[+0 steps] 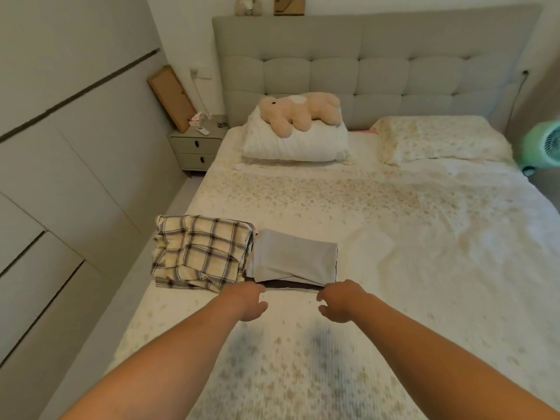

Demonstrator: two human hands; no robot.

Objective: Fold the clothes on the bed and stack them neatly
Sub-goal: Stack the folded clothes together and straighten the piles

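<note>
Bedroom, head view looking down the bed [348, 207], which has a cream floral cover and a grey tufted headboard [378, 56].

Left side of the bed, near edge: two piles of folded clothes, touching side by side.
- Plaid pile [200, 253]: cream cloth with dark checks, several layers, edges uneven at the front.
- Grey pile [294, 256]: a pale grey folded piece on top, a dark layer showing beneath it at the front edge.

Left hand [247, 300]: at the front left corner of the grey pile, fingers loosely curled, tips at or under the pile's edge. Contact cannot be confirmed; nothing seen gripped.
Right hand [341, 301]: at the front right corner of the same pile, fingers loosely curled, thumb side close to the cloth edge. Cannot tell if it touches.
Hands well apart from each other, both forearms stretched out over the bed.

Head of the bed: white pillow [297, 140] with a tan plush bear [300, 112] lying on it; floral pillow [439, 137] to its right.
Left of the bed: grey nightstand [197, 150] with two drawers, small items on top. Green fan [545, 147] at the right edge.
</note>
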